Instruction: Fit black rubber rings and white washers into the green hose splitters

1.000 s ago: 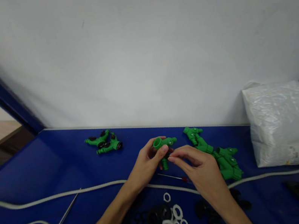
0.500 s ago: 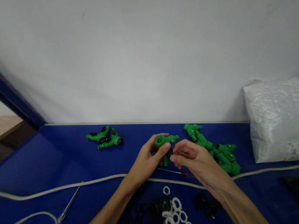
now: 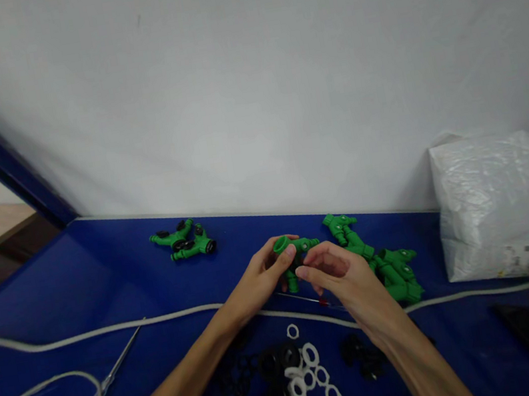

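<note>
My left hand is closed round a green Y-shaped hose connector, its wide round opening facing up beside my thumb. My right hand is at the connector's near side, thumb and forefinger brought together by a small dark part. What those fingertips hold is too small and shaded to make out. Below the hands lies a screwdriver with a thin metal shaft and a red collar; its clear handle is partly behind my right hand. More green connectors are piled just right of my right hand.
Two green connectors with black fittings lie at the back left. White rings, black rings and small black parts are spread in front. A pale cable crosses the table. A wrapped white package stands at right.
The right thumb and fingers have shifted slightly at the connector, which has tilted a little in my left hand. The whole view has moved slightly.
</note>
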Motion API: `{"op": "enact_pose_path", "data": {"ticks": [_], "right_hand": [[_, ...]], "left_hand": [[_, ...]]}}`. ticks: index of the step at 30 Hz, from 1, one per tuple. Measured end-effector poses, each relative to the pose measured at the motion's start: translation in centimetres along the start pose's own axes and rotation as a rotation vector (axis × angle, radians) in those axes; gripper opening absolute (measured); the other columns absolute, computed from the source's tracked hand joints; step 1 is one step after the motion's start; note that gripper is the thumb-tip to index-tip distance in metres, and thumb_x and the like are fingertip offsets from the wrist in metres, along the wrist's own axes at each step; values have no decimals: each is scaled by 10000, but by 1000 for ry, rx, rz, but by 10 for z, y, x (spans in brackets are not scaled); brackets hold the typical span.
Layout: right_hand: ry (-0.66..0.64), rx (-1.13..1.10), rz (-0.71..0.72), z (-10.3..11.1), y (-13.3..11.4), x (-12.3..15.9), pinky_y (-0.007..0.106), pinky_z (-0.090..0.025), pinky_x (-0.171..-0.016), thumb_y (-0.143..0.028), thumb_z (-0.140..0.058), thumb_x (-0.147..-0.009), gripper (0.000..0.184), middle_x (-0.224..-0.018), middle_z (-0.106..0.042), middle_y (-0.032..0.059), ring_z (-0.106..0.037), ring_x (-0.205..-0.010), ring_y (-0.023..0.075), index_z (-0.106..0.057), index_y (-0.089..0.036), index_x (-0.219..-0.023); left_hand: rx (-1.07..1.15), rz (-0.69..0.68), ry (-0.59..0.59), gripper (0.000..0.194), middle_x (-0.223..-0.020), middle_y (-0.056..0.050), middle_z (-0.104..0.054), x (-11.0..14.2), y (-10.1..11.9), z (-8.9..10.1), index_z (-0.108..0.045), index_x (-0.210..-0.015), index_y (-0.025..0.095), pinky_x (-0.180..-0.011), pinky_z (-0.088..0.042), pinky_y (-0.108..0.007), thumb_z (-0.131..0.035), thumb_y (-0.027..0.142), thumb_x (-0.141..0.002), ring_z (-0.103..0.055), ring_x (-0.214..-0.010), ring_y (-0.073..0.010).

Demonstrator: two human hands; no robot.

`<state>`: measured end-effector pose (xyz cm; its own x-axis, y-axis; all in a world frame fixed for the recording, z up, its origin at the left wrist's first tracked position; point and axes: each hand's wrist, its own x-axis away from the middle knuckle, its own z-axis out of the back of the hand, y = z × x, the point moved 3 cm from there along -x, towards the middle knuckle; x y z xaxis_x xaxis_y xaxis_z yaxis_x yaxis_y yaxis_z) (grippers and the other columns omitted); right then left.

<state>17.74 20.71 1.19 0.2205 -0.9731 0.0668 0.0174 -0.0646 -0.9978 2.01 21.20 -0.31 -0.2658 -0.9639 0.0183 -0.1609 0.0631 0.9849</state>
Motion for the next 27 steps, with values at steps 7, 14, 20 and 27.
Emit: {"op": "enact_pose_path", "data": {"ticks": [7,14,20,27], "right_hand": [[-16,53,93,-6,-1,1,253,-470,-642,-355,-892,-659,353,-707,-630,-36,-594,-681,131,-664,-207,-883],[-17,361,148,17,-10,4,286,-443,-620,-378,-804,-768,250,-720,-617,-34,-579,-659,151,-679,-227,-925],[-175,953,181,27,-8,6,315,-449,-716,-221,-803,-768,124,-787,-618,-5,-574,-719,171,-721,-223,-861],[-300,1133,155,30,12,2,340,-475,-831,-171,-729,-817,57,-886,-675,35,-614,-931,230,-718,-226,-814]], "left_hand": [[73,51,41,581,-942,-36,-622,1,0,1,-573,-1324,227,-530,-483,-237,-647,583,-870,-571,-662,-127],[260,79,0,532,-1009,-93,-687,-3,-5,4,-553,-1310,218,-531,-468,-212,-611,561,-908,-662,-754,-163],[341,57,-5,573,-1092,-122,-721,-5,-4,8,-500,-1330,206,-569,-477,-216,-748,374,-841,-696,-789,-168],[286,55,33,547,-1074,-114,-734,-3,-2,9,-515,-1326,196,-571,-464,-224,-722,301,-831,-695,-783,-168]]}}
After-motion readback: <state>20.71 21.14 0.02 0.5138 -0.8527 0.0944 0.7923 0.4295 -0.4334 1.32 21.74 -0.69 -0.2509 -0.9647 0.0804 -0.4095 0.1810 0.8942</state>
